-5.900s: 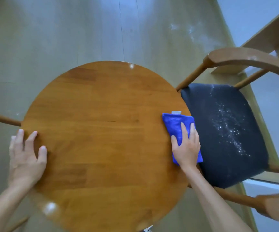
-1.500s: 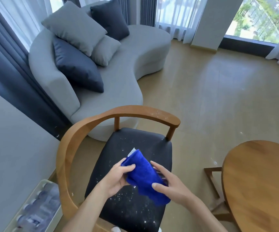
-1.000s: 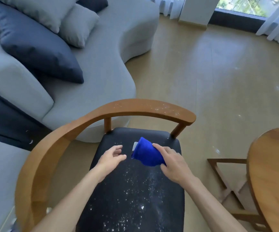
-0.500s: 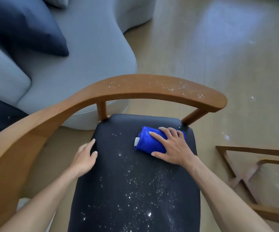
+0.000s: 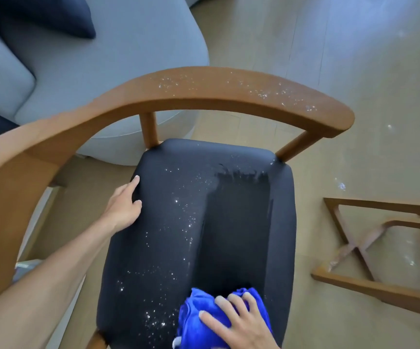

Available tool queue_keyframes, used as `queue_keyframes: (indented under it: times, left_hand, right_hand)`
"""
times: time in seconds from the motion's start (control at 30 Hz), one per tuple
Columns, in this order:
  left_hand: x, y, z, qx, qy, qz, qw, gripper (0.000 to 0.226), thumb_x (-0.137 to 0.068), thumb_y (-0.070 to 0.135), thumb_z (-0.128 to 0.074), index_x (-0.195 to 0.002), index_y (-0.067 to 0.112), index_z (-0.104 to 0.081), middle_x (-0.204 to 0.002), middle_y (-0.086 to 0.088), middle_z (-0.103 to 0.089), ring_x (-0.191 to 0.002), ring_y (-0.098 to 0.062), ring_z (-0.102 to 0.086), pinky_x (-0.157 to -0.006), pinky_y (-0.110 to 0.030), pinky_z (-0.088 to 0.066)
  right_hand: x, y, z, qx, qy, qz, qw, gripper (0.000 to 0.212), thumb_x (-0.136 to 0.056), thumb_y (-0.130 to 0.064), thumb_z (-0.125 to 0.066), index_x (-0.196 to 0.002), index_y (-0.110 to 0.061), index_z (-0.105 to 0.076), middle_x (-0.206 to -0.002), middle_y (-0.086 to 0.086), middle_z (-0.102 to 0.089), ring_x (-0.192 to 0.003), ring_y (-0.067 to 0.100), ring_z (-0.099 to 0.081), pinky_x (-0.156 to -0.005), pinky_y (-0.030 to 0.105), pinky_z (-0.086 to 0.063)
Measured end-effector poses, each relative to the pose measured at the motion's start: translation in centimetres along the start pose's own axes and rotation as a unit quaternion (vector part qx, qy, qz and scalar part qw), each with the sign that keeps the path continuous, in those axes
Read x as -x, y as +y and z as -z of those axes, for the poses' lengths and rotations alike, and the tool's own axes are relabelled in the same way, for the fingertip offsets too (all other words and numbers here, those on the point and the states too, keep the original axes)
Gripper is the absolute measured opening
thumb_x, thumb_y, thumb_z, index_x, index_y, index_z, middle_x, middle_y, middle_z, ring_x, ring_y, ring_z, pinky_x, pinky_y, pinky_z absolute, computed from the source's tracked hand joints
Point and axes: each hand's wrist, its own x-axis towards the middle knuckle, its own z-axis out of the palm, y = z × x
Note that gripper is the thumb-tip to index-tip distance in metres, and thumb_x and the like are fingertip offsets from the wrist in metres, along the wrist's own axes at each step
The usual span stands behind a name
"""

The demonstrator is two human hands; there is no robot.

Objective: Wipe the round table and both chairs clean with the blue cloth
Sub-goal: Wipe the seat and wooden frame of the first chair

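At the near edge of the chair seat (image 5: 241, 222), the right hand (image 5: 239, 323) presses spread fingers on the blue cloth (image 5: 194, 321). The left hand (image 5: 123, 207) rests flat. Risk: crumbs fall onto the floor (image 5: 355, 46).

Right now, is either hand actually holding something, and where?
The right hand presses the blue cloth from on top, fingers spread. The left hand only rests on the chair seat's edge.

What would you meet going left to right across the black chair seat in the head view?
Left hand on the seat's left edge → scattered white specks → darker wiped strip → wooden X-shaped table base on the floor.
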Motion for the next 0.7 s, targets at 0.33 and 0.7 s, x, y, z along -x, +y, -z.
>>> queue_keyframes:
  times: [0.33,0.7]
  left_hand:
    - [-0.8,-0.8,-0.8,-0.027,0.021,-0.019,0.999,0.063,-0.096,0.012,-0.045,-0.152,0.031,-0.022,-0.155,-0.004,-0.028,-0.14,-0.027,-0.03,-0.111,-0.037,-0.025]
    - [-1.0,-0.9,-0.8,-0.009,0.015,-0.023,1.0,0.063,-0.095,0.011,-0.046,-0.151,0.032,-0.023,-0.155,-0.004,-0.028,-0.14,-0.027,-0.028,-0.112,-0.037,-0.024]
  right_hand:
    - [-8.2,11.9,4.5,0.035,0.085,-0.048,0.995,0.044,-0.077,-0.034,-0.064,-0.117,-0.017,-0.065,-0.106,0.018,-0.06,-0.082,0.036,-0.056,-0.069,0.04,-0.044]
    - [-13.4,16.7,7.8,-0.076,0.043,-0.342,0.936,0.055,-0.089,-0.031,-0.062,-0.141,-0.025,-0.043,-0.122,0.008,-0.051,-0.112,0.029,-0.049,-0.098,0.043,-0.038]
